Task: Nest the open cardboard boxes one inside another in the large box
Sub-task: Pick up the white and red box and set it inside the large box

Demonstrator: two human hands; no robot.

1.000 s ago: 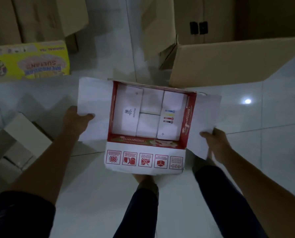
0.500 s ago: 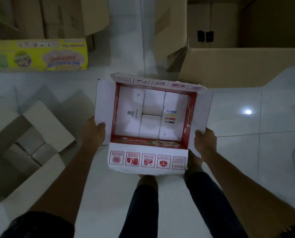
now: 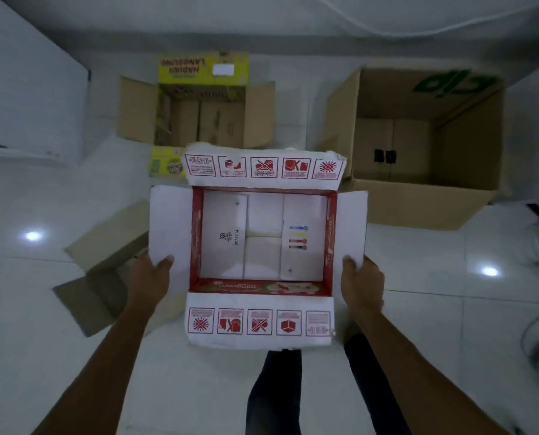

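Holding the white box [image 3: 258, 243] by its side flaps, our left hand [image 3: 150, 274] and right hand [image 3: 360, 279] grip it; inside we read "0074714".

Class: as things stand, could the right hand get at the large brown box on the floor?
Probably not yet: the right hand grips a flap of the red-and-white box, and the large brown box sits beyond it.

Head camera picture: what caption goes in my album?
Both hands hold the red box by its flaps, big box ahead.
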